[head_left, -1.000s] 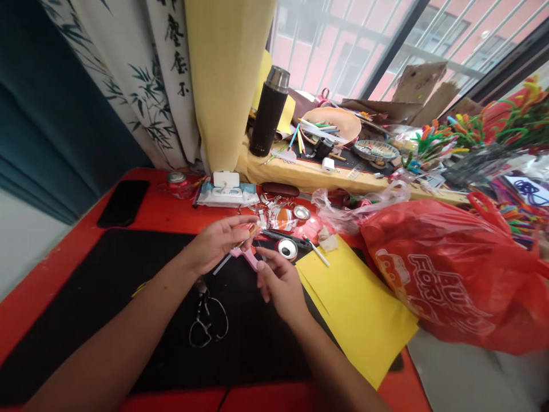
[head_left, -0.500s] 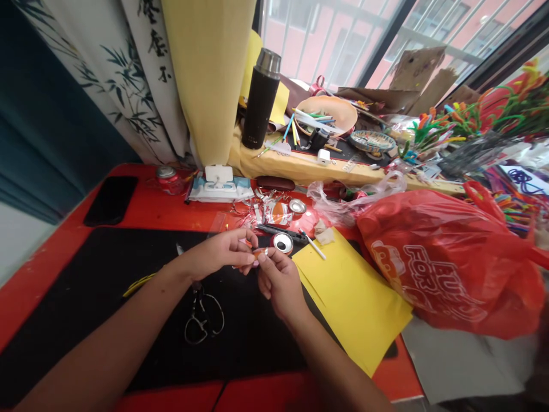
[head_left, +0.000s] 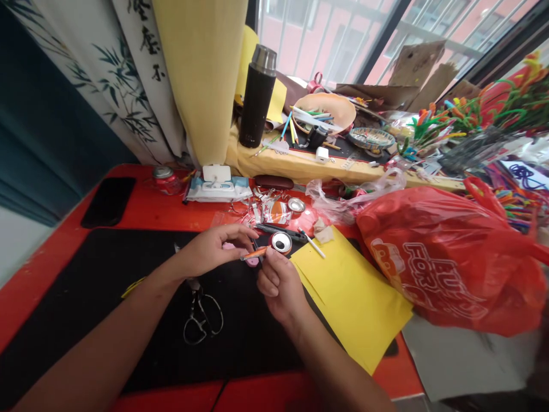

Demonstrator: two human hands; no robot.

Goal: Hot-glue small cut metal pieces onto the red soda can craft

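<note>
My right hand [head_left: 281,280] pinches one end of a small narrow orange strip [head_left: 256,254] with a silvery edge. The strip points left toward my left hand [head_left: 217,247], whose thumb and fingers are apart close by its free end. Behind the strip, a small pink object [head_left: 252,261] lies partly hidden by the fingers. The top of a cut drink can [head_left: 281,242] sits just beyond my right hand. Scissors [head_left: 201,320] with patterned handles rest on the black mat [head_left: 253,332], below my left wrist.
Yellow paper sheets [head_left: 351,303] and a white pen [head_left: 312,244] lie to the right, beside a full red plastic bag [head_left: 450,257]. Farther back are metal scraps [head_left: 274,212], a wipes pack [head_left: 219,187], a red can [head_left: 166,181], a phone [head_left: 108,201] and a black thermos [head_left: 258,97].
My left fingers have come away from the small piece and spread apart. The orange strip now shows, held in my right hand alone, with the pink object more visible behind it.
</note>
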